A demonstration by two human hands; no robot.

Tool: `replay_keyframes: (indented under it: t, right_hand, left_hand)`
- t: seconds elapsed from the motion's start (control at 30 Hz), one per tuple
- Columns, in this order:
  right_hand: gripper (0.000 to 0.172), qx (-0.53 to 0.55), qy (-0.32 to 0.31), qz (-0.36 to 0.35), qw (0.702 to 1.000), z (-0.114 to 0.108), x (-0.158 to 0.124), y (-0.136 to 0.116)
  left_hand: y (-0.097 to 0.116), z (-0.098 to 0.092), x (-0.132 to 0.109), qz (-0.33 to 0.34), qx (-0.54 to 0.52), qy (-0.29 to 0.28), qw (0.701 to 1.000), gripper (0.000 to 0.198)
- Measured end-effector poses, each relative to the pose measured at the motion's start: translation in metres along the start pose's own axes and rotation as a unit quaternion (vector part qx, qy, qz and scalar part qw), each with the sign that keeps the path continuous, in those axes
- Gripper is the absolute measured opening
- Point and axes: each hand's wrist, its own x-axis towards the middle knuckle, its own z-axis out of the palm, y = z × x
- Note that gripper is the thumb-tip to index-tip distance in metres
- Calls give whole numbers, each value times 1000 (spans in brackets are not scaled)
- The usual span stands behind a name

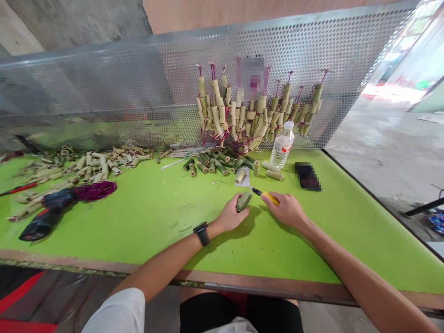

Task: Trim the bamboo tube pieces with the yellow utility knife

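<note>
**Narrow gap at the far end**

The left hand (231,215) grips a short green bamboo piece (244,201) over the lime-green bench (138,231), long axis slanting away rightward; the right hand (287,210) clasps a yellow-handled knife (271,198), tip just beyond.

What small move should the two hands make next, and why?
Probably bring the yellow cutter in the right hand onto the green bamboo piece: the left hand grips that piece, and the cutter's dark tip points towards it, seemingly just short of contact.
</note>
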Motion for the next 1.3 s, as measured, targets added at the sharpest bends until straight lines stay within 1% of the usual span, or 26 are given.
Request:
replay_keyframes:
  t: [0.1, 0.23, 0.33, 0.43, 0.67, 0.77, 0.93, 1.03, 1.1, 1.17, 1.27, 1.3]
  right_hand:
    - [82, 3, -14, -9, 1000, 4, -4, -9]
    - [85, 34, -28, -6, 999, 3, -4, -7]
    - [84, 38, -30, -10, 999, 2, -4, -6]
    - [80, 28, -37, -23, 999, 3, -7, -10]
    - [67, 40, -103, -51, 993, 11, -14, -19]
    - [64, 46, -122, -60, 990, 14, -16, -22]
    - [68, 60, -131, -85, 986, 16, -19, -26]
    - [68, 56, -132, -86, 986, 20, -20, -26]
    - [66, 42, -124, -73, 989, 22, -19, -23]
    - [63, 34, -109, -30, 993, 22, -14, -16]
    - [61, 23, -61, 57, 996, 15, -3, -4]
    - [63, 15, -36, 69, 997, 12, -1, -2]
  left_hand:
    - [0, -1, 3, -16, -17, 20, 1000, 43]
    - [4, -3, 3, -49, -32, 20, 998, 45]
    - [5, -4, 2, -63, -48, 19, 997, 45]
    - [3, -4, 4, -59, -58, 19, 996, 44]
    - [-10, 0, 8, -48, -63, 33, 996, 43]
    - [-12, 1, 9, -46, -62, 39, 996, 44]
    - [-5, 1, 10, -25, -56, 49, 997, 29]
    - [0, 1, 10, -21, -50, 54, 997, 20]
    - [4, 0, 9, -31, -30, 64, 997, 13]
    - [7, 1, 5, -42, 0, 71, 997, 11]
    - [11, 6, -3, -51, 15, 45, 998, 8]
    - [11, 7, -4, -55, 12, 39, 998, 8]
